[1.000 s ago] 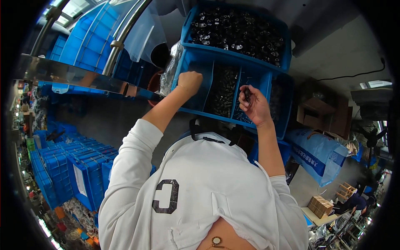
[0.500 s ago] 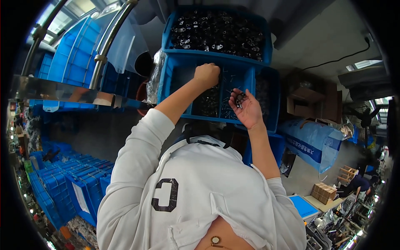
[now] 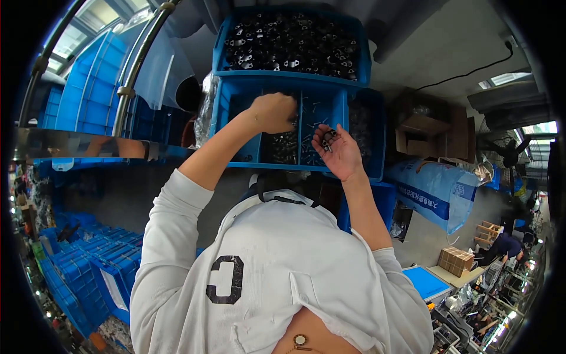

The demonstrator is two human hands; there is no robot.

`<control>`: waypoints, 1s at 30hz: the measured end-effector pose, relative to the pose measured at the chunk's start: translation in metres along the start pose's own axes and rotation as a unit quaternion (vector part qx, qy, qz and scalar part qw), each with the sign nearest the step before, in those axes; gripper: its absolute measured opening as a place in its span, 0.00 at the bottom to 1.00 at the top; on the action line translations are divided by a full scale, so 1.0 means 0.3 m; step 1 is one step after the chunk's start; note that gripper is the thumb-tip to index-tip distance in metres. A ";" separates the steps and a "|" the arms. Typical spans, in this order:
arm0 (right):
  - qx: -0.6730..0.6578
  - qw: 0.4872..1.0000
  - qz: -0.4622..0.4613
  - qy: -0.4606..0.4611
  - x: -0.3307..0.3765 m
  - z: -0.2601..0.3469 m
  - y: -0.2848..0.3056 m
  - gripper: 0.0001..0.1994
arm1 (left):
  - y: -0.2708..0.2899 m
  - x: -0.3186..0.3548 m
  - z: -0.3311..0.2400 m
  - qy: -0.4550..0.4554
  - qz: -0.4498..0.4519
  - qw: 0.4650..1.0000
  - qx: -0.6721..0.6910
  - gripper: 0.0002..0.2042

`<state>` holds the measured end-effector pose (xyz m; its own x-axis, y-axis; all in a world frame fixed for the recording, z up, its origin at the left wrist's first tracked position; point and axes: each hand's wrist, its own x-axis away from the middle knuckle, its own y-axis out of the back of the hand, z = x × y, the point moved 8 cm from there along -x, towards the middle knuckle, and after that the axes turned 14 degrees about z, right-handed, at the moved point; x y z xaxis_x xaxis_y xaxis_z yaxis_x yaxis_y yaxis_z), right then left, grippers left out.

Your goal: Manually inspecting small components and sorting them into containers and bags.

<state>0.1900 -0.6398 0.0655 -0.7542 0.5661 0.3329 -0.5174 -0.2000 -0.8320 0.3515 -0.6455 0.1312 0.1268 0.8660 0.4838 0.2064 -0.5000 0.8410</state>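
Observation:
My left hand [image 3: 273, 112] is over the middle compartment of a blue divided bin [image 3: 279, 167], back upward and fingers curled down. Its fingertips are hidden, so what it pinches, if anything, cannot be made out. Below it lies a heap of small dark metal parts [image 3: 282, 148]. To the right, my right hand [image 3: 341, 156] is turned palm up with fingers curled around a few small black metal brackets [image 3: 329, 139]. It hovers above the compartment of loose silvery screws [image 3: 312, 124].
Behind stands a blue bin [image 3: 364, 66] heaped with black brackets. A darker bin [image 3: 377, 153] adjoins on the right, beside a cardboard box [image 3: 420, 127] and a blue plastic sack [image 3: 439, 192]. A metal rail [image 3: 88, 143] crosses at left; stacked blue crates [image 3: 88, 265] stand lower left.
The whole view has shifted, so the bins appear farther left. My left hand has moved slightly left and nearer over the bin. My right hand still holds the brackets.

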 end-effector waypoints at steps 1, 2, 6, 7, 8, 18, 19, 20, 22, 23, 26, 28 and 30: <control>-0.009 1.000 0.003 -0.001 -0.011 -0.008 -0.010 0.17 | 0.045 0.021 -0.072 -0.074 -0.005 0.997 0.014 0.07; -0.015 1.000 0.009 -0.005 -0.027 -0.015 -0.023 0.17 | 0.072 0.034 -0.137 -0.144 -0.013 0.989 0.030 0.07; -0.087 0.995 0.034 0.020 -0.090 -0.064 -0.010 0.16 | 0.001 0.025 -0.242 -0.157 -0.033 0.987 0.020 0.08; -0.081 0.996 0.039 0.012 -0.102 -0.074 -0.016 0.16 | -0.016 0.034 -0.251 -0.171 -0.043 0.984 0.009 0.10; -0.059 0.998 0.024 0.000 -0.109 -0.087 -0.013 0.15 | -0.036 0.050 -0.235 -0.163 -0.050 0.985 0.014 0.10; 0.237 0.956 0.170 -0.008 -0.494 -0.191 -0.475 0.11 | -0.074 0.631 0.148 -0.016 -0.313 0.905 0.289 0.10; 0.313 0.928 0.202 0.018 -0.553 -0.223 -0.559 0.12 | -0.123 0.668 0.174 -0.011 -0.313 0.905 0.288 0.10; 0.440 0.874 0.206 0.032 -0.602 -0.257 -0.634 0.12 | -0.173 0.706 0.215 0.050 -0.341 0.910 0.231 0.14; 0.657 0.708 0.222 0.131 -0.704 -0.341 -0.773 0.14 | -0.226 0.726 0.260 0.113 -0.363 0.909 0.172 0.18; 0.741 0.595 0.228 0.215 -0.736 -0.376 -0.817 0.14 | -0.265 0.699 0.291 0.183 -0.291 0.928 0.141 0.22; 0.749 0.427 0.212 0.461 -0.658 -0.388 -0.946 0.13 | -0.394 0.672 0.379 0.317 -0.132 0.936 0.072 0.29; 0.699 0.492 0.265 0.447 -0.566 -0.320 -1.006 0.11 | -0.478 0.656 0.421 0.311 -0.117 0.941 0.059 0.33; 0.620 0.610 0.301 0.392 -0.476 -0.193 -0.979 0.09 | -0.514 0.653 0.427 0.298 -0.107 0.947 0.055 0.36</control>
<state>0.4729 -0.6156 0.2366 -0.7852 0.2034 -0.5849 -0.5167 -0.7358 0.4378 0.4688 -0.3996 0.0654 -0.4927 0.7813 0.3832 0.2696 -0.2816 0.9209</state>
